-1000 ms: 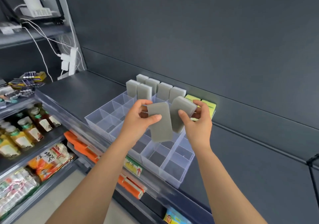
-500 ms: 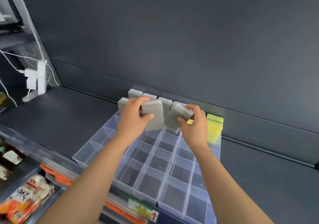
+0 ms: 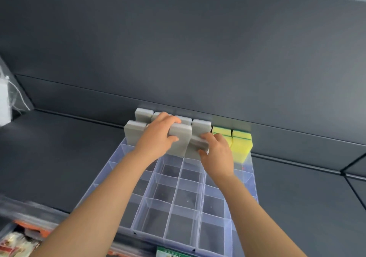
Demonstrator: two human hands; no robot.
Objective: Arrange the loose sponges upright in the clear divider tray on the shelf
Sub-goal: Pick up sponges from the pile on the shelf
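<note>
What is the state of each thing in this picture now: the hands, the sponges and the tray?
Left hand: grips a grey sponge.
Right hand: grips another grey sponge.
Left-held sponge: upright, at the tray's back rows.
Right-held sponge: tilted, blurred.
Standing grey sponges: upright in back compartments.
Yellow sponges: upright in back right compartments.
Divider tray: front compartments empty.

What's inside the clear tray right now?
In the tray, grey sponges stand upright at the back, yellow-green sponges back right; nearer cells look empty. The left hand and right hand, each gripping a grey sponge, hide the cells beneath.
</note>
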